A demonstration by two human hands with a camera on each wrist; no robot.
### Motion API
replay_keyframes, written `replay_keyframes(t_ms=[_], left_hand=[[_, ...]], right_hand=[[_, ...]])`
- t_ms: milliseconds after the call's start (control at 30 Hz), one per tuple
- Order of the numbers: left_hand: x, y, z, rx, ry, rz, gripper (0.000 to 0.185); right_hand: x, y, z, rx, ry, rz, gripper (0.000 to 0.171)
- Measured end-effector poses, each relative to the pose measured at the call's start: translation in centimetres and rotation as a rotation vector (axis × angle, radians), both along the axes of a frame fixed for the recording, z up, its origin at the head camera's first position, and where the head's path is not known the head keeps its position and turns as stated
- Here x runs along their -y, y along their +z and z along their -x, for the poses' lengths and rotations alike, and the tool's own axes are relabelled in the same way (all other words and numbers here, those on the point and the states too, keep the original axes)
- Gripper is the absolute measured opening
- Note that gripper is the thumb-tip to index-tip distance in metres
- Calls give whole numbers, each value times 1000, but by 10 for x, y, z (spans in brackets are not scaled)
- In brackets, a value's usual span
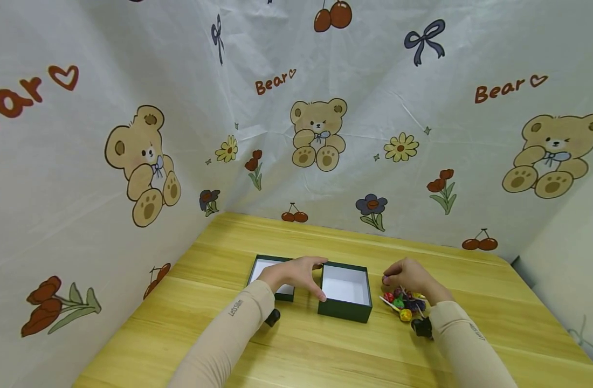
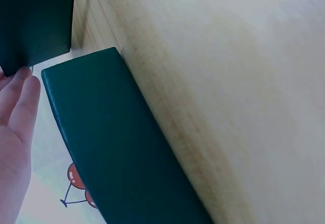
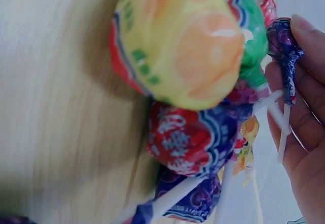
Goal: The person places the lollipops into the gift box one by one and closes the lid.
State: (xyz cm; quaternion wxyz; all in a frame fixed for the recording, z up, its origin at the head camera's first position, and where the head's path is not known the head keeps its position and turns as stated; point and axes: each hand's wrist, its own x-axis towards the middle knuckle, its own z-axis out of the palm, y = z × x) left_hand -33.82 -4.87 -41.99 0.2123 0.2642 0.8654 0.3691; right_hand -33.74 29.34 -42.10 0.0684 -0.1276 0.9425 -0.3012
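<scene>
My left hand (image 1: 301, 273) spans the left side of an open dark green box (image 1: 345, 310) with a white inside. Its thumb is at the front corner and its fingers at the back one; in the left wrist view straight fingertips touch the box (image 2: 35, 21). To the right, my right hand (image 1: 413, 277) pinches a purple-wrapped lollipop (image 3: 282, 38) by its head between thumb and fingers, its white stick hanging down. Just below that hand lies a pile of lollipops (image 1: 405, 314) in yellow, green, red and purple wrappers.
A second dark green box part (image 1: 285, 297), white inside, lies left of the first, partly hidden by my left hand and forearm. All stand on a wooden table (image 1: 325, 355). A bear-printed sheet (image 1: 325, 194) hangs behind and at the left.
</scene>
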Motion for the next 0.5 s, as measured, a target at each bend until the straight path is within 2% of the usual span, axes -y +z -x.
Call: replay_keyframes(t_ms=[100,500], left_hand=[[0,0,0,1,1,2,105],[-1,1,0,3,-3,11,106]], right_hand=[[1,0,0,-26,-13,-14,20],[5,5,-3,-32,-30,29,16]])
